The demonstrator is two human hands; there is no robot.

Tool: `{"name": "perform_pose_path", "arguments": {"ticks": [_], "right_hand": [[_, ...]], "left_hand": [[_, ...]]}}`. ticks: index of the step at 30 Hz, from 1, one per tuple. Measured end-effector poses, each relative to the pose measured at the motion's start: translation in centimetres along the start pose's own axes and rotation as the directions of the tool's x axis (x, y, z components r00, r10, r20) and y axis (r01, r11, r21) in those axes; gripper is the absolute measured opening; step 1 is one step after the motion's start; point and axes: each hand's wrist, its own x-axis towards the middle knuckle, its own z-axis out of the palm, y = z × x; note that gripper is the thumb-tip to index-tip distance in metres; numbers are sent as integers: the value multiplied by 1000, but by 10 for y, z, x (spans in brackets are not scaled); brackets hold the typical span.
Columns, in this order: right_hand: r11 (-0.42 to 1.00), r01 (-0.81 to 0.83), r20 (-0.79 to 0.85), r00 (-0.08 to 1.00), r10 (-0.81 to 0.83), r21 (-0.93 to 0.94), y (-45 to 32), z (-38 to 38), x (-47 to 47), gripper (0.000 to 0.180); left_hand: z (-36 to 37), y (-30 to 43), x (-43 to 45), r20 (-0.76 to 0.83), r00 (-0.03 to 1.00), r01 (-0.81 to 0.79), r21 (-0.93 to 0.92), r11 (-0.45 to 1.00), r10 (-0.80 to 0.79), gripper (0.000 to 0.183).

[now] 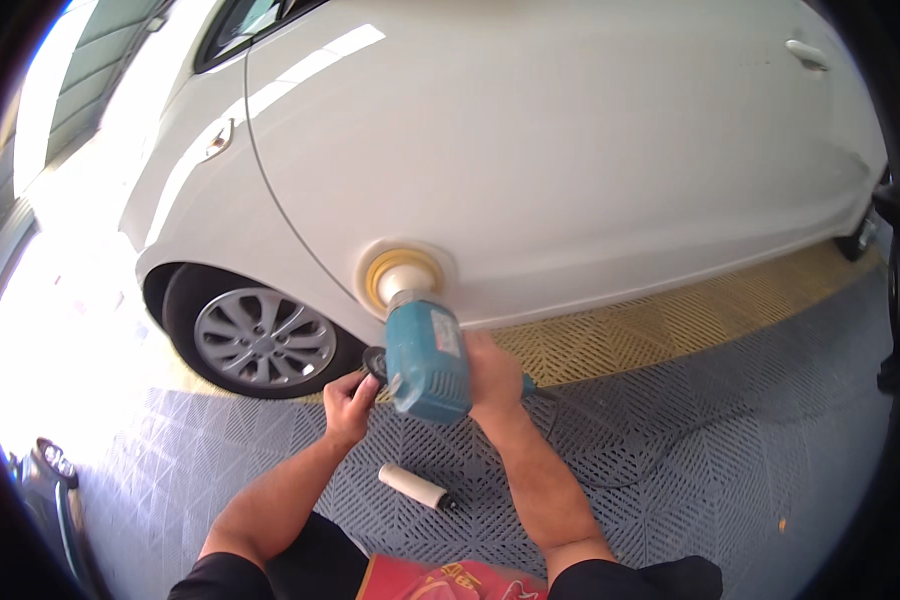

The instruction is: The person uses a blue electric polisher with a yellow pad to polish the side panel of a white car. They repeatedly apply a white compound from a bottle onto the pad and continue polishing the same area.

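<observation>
A blue corded rotary polisher (pixel 425 360) is held between my two hands, pointing away from me. Its round pad (pixel 403 274), pale with a yellow ring, lies against the lower part of a white car door (pixel 570 165), close to the door seam. My left hand (pixel 349 409) grips the black side handle (pixel 376 363). On the other side, my right hand (pixel 495 373) is wrapped around the polisher's rear grip, partly hidden behind the motor housing. Below the tool, a cream-coloured bottle (pixel 412 486) with a black cap lies on its side on the floor.
Left of the pad is the car's wheel (pixel 265 343) with a silver alloy rim. The power cord (pixel 667 448) runs across grey slotted floor tiles (pixel 720 487) to the right. Yellow tiles (pixel 622 337) border the car. Part of a dark vehicle (pixel 56 484) shows at lower left.
</observation>
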Motion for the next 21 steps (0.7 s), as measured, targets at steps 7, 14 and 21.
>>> {"name": "perform_pose_path", "arguments": {"ticks": [7,14,21], "right_hand": [[926,-77,16,997,77,370,49,-9,-22,33],[664,-354,279,934,222,659,74,16,-69,27],[254,-691,652,723,230,677,103,-7,-96,13]], "left_hand": [[7,56,-31,120,980,166,-63,984,-158,70],[34,-54,-102,-138,230,905,394,160,-963,80],[125,-184,-196,-416,275,920,377,111,-867,88]]}}
